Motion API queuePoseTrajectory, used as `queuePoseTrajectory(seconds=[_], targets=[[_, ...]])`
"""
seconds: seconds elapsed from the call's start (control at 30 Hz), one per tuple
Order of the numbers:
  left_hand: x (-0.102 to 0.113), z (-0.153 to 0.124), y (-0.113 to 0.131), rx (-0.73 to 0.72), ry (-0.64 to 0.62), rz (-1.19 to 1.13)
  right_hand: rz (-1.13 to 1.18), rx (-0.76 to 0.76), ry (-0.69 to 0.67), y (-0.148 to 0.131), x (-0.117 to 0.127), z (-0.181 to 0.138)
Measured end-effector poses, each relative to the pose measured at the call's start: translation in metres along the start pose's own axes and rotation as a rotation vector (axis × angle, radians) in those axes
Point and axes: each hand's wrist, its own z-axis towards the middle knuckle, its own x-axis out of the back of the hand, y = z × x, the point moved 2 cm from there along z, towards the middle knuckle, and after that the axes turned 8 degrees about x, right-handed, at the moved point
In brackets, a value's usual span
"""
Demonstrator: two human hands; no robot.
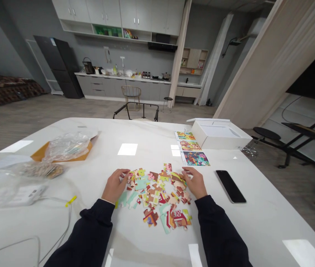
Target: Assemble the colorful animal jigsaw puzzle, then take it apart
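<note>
A loose heap of jigsaw puzzle pieces (pixel 153 195) lies in front of me on the white table, many overlapping, in mint, red, brown, yellow and pink. My left hand (pixel 115 185) rests at the heap's left edge, its curved fingers reaching the outer pieces, thumb and forefinger apart. On the opposite edge is my right hand (pixel 195 182), with thumb and forefinger likewise apart beside the pieces. No piece is visibly lifted by either hand. Beyond the heap lie three colourful picture cards (pixel 195 158) in a column, showing printed scenes.
An opened white box (pixel 221 142) stands at the back right. A black phone (pixel 230 186) lies right of my right hand. To the left are an orange tray (pixel 83 155) under clear plastic, a bag of pieces (pixel 42 170), a white power strip (pixel 28 194) and a cable (pixel 69 218).
</note>
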Motion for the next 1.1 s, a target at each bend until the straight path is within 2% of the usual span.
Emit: queuePoseTrajectory(seconds=[0.1, 0.2, 0.33, 0.47, 0.6, 0.77, 0.87, 0.97, 1.1], targets=[[0.005, -0.017, 0.001, 0.026, 0.039, -0.034, -0.133, 0.071, 0.073, -0.002, 0.006, 0.002], [0.010, -0.042, 0.001, 0.027, 0.060, -0.042, -0.163, 0.076, 0.068, 0.000, 0.009, 0.002], [0.013, -0.072, -0.001, 0.016, 0.095, 0.021, -0.166, 0.097, -0.042, 0.000, 0.004, -0.001], [0.014, -0.084, -0.003, 0.027, 0.105, 0.038, -0.247, 0.155, -0.202, -0.001, -0.005, -0.005], [0.012, -0.069, 0.000, 0.023, 0.057, 0.038, -0.262, 0.150, -0.233, 0.002, -0.010, -0.005], [0.004, -0.029, 0.004, -0.024, -0.048, 0.074, -0.087, 0.122, -0.065, -0.004, -0.008, -0.002], [-0.001, -0.012, 0.001, -0.036, -0.101, 0.081, 0.182, -0.051, 0.033, -0.007, -0.008, -0.003], [-0.001, -0.008, -0.004, -0.048, -0.095, 0.067, 0.473, -0.245, 0.014, -0.008, -0.014, -0.007], [0.004, -0.009, -0.014, -0.002, -0.085, 0.006, 0.553, -0.346, -0.014, -0.008, -0.018, -0.010]])
